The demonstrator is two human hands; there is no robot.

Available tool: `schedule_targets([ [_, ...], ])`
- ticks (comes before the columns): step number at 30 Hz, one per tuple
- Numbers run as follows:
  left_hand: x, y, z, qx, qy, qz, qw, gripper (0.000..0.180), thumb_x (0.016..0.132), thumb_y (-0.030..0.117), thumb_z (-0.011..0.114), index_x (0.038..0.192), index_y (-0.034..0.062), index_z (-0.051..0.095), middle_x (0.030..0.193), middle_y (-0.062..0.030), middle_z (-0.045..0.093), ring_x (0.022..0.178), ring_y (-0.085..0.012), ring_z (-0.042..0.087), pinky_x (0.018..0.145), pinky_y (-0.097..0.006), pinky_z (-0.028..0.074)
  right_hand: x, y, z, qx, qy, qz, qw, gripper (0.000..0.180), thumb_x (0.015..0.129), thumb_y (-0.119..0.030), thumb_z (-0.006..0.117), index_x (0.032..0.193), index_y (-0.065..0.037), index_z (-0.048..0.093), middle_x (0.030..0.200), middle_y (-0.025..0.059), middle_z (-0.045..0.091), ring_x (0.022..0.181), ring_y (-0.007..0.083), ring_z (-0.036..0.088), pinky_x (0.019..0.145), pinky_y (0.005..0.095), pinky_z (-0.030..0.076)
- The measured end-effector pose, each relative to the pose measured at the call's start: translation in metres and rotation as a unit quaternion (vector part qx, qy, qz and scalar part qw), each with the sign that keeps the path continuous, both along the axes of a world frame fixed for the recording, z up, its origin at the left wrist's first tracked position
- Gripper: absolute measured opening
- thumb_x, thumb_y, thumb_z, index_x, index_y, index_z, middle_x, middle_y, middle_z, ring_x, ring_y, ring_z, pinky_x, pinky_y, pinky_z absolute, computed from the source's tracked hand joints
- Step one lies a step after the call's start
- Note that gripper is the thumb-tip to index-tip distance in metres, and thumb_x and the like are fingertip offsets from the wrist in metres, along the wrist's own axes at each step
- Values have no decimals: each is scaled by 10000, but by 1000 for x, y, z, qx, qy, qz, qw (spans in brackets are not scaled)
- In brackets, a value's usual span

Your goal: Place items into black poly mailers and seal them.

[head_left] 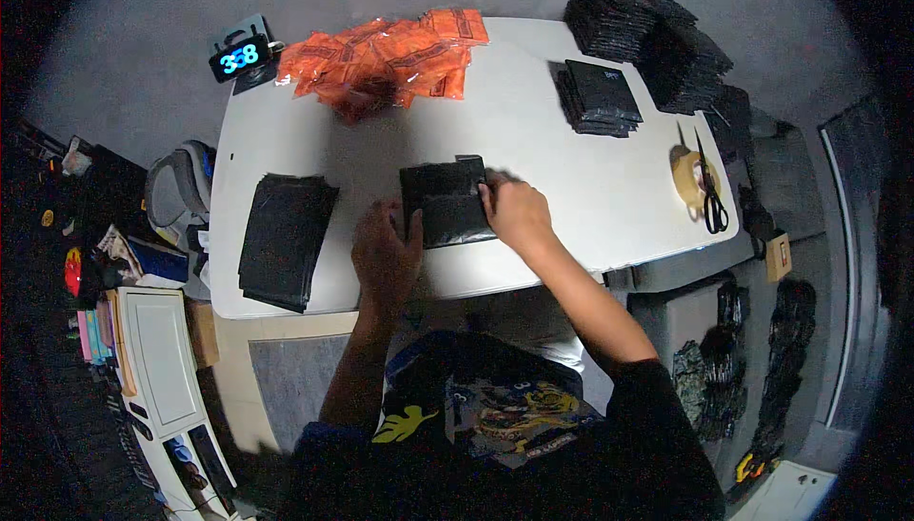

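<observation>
A flat black plastic packet [443, 207], roughly square with a crease across it, lies before me near the front of the white table [514, 131]. My left hand [386, 245] grips its left edge, with the thumb along that side. At its right edge, my right hand [519, 215] pinches the packet between thumb and fingers; some of those fingertips are hidden. To the left rests a stack of flat black bags [286, 240], slightly fanned. Orange packets in clear wrapping [390, 59] are heaped along the far edge. A small pile of black packets [605, 98] sits at the far right.
Black scissors [712, 202] and a roll of tan tape [687, 178] lie near the right edge. A lit phone [240, 58] stands on a holder at the far left corner. Tall stacks of black packets [614, 21] rise beyond the table's far right corner. A white cabinet [164, 354] stands left.
</observation>
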State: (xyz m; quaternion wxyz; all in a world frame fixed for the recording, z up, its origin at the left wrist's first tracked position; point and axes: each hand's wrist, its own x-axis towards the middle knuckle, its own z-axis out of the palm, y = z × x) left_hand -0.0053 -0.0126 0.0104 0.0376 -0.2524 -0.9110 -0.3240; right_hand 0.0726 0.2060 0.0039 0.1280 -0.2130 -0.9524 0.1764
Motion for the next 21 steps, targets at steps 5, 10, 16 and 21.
schedule_targets([
  [5, 10, 12, 1, 14, 122, -121, 985, 409, 1027, 194, 695, 1378, 5, 604, 1430, -235, 596, 1389, -413, 543, 1099, -519, 493, 0, -5, 16, -16, -75, -12, 997, 318, 1065, -285, 579, 1171, -22, 723, 1057, 237, 750, 953, 432, 746, 858, 528, 610],
  [10, 15, 24, -11, -53, 138, -166, 975, 558, 1036, 188, 675, 1527, -19, 509, 1580, -233, 498, 1517, -434, 420, 1241, -543, 377, -1, -4, 17, -17, -64, -4, 998, 320, 1054, -288, 603, 1186, -13, 701, 1041, 238, 751, 943, 431, 749, 850, 529, 611],
  [16, 18, 24, -18, -129, 129, -146, 972, 614, 1032, 244, 677, 1555, -13, 486, 1655, -212, 437, 1544, -425, 386, 1254, -591, 326, 7, -14, 36, -72, -11, 0, 997, 441, 995, -248, 699, 1358, -15, 604, 1286, 272, 665, 1174, 448, 664, 967, 515, 567],
  [21, 20, 28, -19, -110, 102, -139, 979, 650, 996, 216, 692, 1564, -10, 470, 1671, -203, 411, 1567, -432, 342, 1243, -661, 289, -3, -17, 31, 8, 103, 159, 982, 636, 1013, -264, 669, 1573, -44, 462, 1626, 264, 404, 1508, 468, 391, 1219, 570, 374],
])
